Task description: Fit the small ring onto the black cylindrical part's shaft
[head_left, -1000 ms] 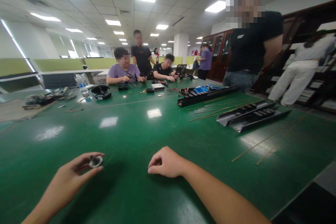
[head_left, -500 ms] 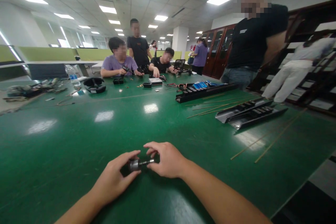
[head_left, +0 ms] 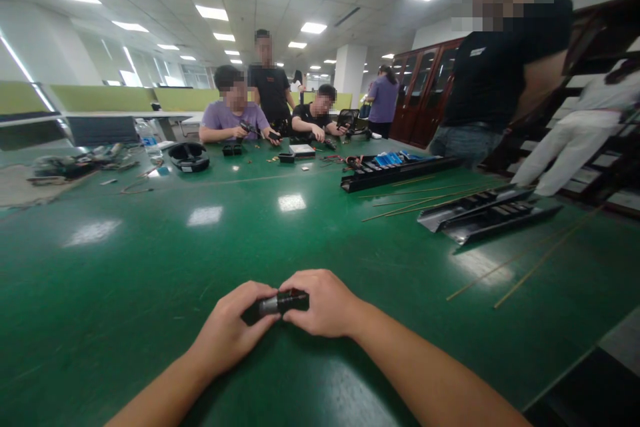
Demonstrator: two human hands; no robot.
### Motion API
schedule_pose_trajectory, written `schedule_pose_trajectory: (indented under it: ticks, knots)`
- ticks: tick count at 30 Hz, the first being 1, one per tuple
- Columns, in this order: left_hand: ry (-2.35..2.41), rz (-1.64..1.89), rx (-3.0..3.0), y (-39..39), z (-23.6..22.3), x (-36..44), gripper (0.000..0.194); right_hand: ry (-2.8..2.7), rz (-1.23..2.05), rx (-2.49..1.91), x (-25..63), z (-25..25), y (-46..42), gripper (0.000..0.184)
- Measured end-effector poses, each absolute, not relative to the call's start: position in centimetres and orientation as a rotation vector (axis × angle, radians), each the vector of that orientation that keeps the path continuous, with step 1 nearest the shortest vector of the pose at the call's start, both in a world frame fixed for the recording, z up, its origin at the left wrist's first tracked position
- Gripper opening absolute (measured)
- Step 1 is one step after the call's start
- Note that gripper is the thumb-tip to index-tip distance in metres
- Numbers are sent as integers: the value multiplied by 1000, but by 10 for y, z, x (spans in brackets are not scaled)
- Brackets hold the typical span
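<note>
Low in the middle of the view, both my hands grip a small silver-and-black cylinder [head_left: 270,305] lying level between them; its exact kind I cannot make out. My left hand [head_left: 230,323] pinches the silver end between thumb and fingers. Around the black end, my right hand [head_left: 323,303] is closed, with its thumb below and fingers on top. The fingertips of the two hands nearly meet. Palms and fingers hide parts of the cylinder. Beneath them is the glossy green tabletop [head_left: 165,280].
To the right lie black metal channels [head_left: 490,213], thin yellowish rods [head_left: 545,253] and a longer channel [head_left: 400,172] with blue pieces. A black headset [head_left: 189,156] and a plastic bottle [head_left: 147,133] are at the far left. Co-workers sit and stand around the far side.
My hands have come closer together on the cylinder. The thin rod visible between them before is now covered, and a black section shows in my right hand. The view has shifted slightly.
</note>
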State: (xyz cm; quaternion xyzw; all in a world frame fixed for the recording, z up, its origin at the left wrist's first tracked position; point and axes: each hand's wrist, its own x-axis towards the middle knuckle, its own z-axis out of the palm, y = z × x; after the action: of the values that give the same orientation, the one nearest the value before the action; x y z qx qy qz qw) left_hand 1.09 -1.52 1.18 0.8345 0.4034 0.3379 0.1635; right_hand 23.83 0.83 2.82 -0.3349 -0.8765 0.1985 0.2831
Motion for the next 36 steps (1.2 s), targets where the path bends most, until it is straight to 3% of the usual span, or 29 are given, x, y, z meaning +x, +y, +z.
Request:
schedule_pose_trajectory:
  ticks: [14, 36]
  knots:
    - [1194, 951, 2349, -13, 10, 12, 24, -2370, 501, -953, 234, 16, 13, 21]
    - [1224, 957, 2353, -15, 9, 12, 26, -2363, 462, -977, 237, 20, 12, 18]
